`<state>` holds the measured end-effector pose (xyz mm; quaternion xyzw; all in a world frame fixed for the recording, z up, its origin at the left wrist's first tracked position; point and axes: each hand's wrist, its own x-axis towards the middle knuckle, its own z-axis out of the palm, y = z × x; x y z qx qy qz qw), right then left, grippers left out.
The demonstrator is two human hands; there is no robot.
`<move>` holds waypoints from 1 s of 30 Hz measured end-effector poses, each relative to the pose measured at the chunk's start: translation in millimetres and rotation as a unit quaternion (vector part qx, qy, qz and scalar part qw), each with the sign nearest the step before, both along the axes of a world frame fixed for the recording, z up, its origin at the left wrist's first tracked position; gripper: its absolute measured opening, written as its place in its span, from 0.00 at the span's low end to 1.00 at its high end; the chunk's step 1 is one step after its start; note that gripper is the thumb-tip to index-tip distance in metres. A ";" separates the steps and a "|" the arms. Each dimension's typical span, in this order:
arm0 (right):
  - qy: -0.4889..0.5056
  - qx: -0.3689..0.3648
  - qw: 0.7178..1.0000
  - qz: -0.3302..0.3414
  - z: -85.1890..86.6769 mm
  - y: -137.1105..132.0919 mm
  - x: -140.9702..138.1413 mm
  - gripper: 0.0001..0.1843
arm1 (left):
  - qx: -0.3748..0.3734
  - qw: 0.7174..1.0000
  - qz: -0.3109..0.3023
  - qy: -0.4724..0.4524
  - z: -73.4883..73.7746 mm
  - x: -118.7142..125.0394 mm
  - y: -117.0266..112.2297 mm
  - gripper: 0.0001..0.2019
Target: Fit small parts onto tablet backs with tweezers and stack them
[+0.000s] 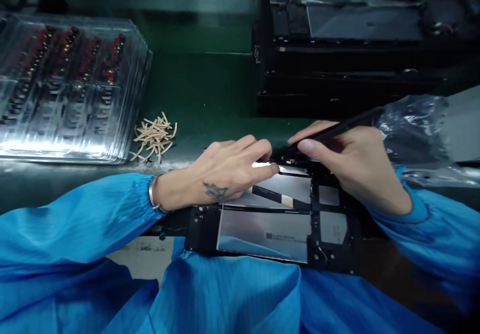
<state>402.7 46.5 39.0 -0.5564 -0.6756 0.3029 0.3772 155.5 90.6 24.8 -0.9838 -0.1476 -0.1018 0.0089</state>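
Observation:
A flat black device frame point(262, 234) with silvery panels lies at the near edge of the green bench, partly on my blue-sleeved lap. My left hand point(221, 174) rests on its upper left part, fingertips pressing near a small bright part at the top edge. My right hand point(352, 164) grips a thin black tool point(337, 129), held like a pen, with its tip at the frame's top edge close to my left fingertips. A black flat cable point(277, 197) crosses the upper panel.
A stack of clear plastic trays point(71, 89) with small red and black parts stands at the left. A small heap of tan sticks point(153, 136) lies beside it. Dark stacked trays point(360, 44) fill the back right. A crumpled clear bag point(416, 129) sits behind my right hand.

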 end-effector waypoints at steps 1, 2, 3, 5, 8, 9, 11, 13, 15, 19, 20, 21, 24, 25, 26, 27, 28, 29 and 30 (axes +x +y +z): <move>-0.010 0.008 1.000 0.000 -2.1 -1.1 -0.7 0.10 | -0.001 1.000 -0.001 0.001 0.1 0.0 0.2 0.20; -0.013 0.011 1.000 0.003 -3.7 -1.9 -0.7 0.09 | -0.001 1.000 -0.001 0.002 0.3 0.1 0.3 0.20; -0.011 0.009 1.000 0.008 -4.7 -2.6 -0.2 0.09 | -0.001 1.000 0.000 0.004 0.5 0.2 0.4 0.21; -0.009 0.008 1.000 0.020 -4.8 -3.1 0.6 0.09 | -0.001 1.000 0.002 0.006 1.2 0.5 0.5 0.21; -0.012 0.011 0.999 0.031 -2.6 -3.0 -0.3 0.09 | 0.001 1.000 0.001 0.001 1.5 0.8 0.4 0.20; -0.012 0.012 0.999 0.032 -2.0 -3.1 -0.8 0.09 | 0.002 1.000 0.002 0.000 1.3 0.9 0.3 0.20; -0.015 0.014 0.999 0.035 -1.6 -3.4 -1.6 0.09 | 0.006 1.000 0.002 -0.001 0.6 1.1 0.3 0.20; -0.020 0.020 0.999 0.035 -2.3 -3.8 -1.7 0.09 | 0.010 1.000 0.003 -0.001 -0.2 1.3 0.2 0.20; -0.024 0.026 0.999 0.032 -3.4 -4.0 -1.2 0.09 | 0.012 1.000 0.003 -0.003 -0.6 1.4 0.1 0.20; -0.035 0.021 0.999 0.028 -4.0 -3.4 -0.9 0.07 | 0.006 1.000 0.000 -0.005 0.1 1.2 0.1 0.20; -0.037 0.018 0.999 0.028 -3.7 -3.2 -1.2 0.07 | 0.007 1.000 0.001 -0.004 0.4 1.2 0.1 0.20; -0.037 0.015 0.999 0.027 -3.3 -3.0 -1.6 0.08 | 0.009 1.000 0.003 -0.001 0.7 1.3 0.1 0.20; -0.027 0.001 0.999 0.019 -2.9 -3.2 -2.4 0.09 | 0.011 1.000 0.007 0.006 1.2 1.8 0.0 0.20; -0.019 -0.003 1.000 0.013 -3.0 -3.6 -2.3 0.09 | 0.011 1.000 0.007 0.007 1.3 2.0 -0.1 0.20; -0.011 -0.005 1.000 0.005 -3.2 -4.2 -1.9 0.08 | 0.011 1.000 0.007 0.005 1.5 2.1 -0.1 0.20; -0.002 -0.002 1.000 -0.005 -3.5 -5.1 -1.2 0.08 | 0.012 1.000 0.006 0.003 1.7 2.1 -0.2 0.20; 0.007 0.006 1.000 -0.018 -3.6 -6.2 -0.2 0.07 | 0.011 1.000 0.006 0.003 1.9 2.0 -0.3 0.20; 0.013 0.019 0.999 -0.032 -3.5 -7.4 0.9 0.07 | 0.010 1.000 0.006 0.005 2.2 1.8 -0.3 0.20; 0.017 0.033 0.998 -0.046 -3.3 -8.8 2.1 0.07 | 0.008 1.000 0.005 0.008 2.4 1.6 -0.2 0.20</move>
